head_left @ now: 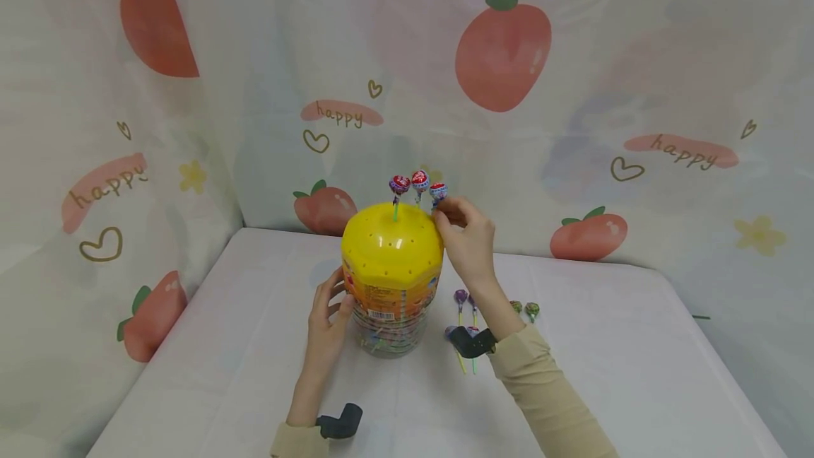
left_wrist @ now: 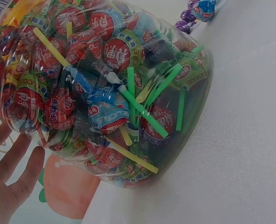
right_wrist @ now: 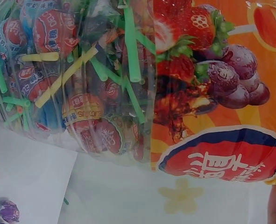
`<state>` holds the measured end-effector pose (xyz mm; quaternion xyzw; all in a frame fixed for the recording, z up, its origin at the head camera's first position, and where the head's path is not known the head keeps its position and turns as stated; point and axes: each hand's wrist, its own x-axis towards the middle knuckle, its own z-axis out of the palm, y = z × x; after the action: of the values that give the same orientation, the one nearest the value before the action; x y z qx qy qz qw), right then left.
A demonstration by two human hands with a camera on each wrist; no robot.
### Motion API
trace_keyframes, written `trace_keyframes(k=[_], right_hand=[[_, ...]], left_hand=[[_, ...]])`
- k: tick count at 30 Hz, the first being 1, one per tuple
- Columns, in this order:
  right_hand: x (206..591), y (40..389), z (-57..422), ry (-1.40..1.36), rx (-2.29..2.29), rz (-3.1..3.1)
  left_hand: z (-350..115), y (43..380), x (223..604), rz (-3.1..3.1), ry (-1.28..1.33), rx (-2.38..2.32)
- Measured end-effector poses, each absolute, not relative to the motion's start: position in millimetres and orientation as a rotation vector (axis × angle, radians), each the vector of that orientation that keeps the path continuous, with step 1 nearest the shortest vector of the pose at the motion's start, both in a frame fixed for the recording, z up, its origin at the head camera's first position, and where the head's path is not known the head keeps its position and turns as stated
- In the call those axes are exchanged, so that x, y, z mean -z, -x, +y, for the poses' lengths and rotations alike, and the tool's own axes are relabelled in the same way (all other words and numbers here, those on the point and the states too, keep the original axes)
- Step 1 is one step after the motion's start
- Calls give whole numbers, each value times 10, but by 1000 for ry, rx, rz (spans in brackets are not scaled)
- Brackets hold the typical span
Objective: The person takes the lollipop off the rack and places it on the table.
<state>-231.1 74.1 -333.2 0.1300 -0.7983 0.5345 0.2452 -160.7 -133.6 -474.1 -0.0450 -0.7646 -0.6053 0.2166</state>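
A large clear jar [head_left: 389, 339] of wrapped lollipops with a domed yellow lid [head_left: 381, 232] stands upright on the table. Small holes dot the lid. Two lollipops, one purple and red [head_left: 399, 184] and one blue and red [head_left: 420, 180], stand on top of it. At the lid's right edge my right hand [head_left: 469, 235] pinches a third lollipop [head_left: 438, 191] by its stick, just under the wrapped head. My left hand [head_left: 327, 324] rests against the jar's left side, its fingers spread and fairly straight in the left wrist view. Only a sliver of the right hand shows in the right wrist view.
Right of the jar lie purple lollipops [head_left: 461, 297], blue ones [head_left: 450, 333] and green ones [head_left: 532, 311], partly hidden by the right forearm. A white cloth covers the table [head_left: 222, 373]. A printed fabric backdrop [head_left: 407, 55] rises behind. Black wrist mounts [head_left: 472, 342] sit on both arms.
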Motion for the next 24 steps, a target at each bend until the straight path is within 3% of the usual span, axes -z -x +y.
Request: trace_keyframes(k=[24], right_hand=[[3190, 2354, 732, -382, -1470, -2089]], left_hand=[[-1347, 1601, 4735, -2135, 115, 1686]])
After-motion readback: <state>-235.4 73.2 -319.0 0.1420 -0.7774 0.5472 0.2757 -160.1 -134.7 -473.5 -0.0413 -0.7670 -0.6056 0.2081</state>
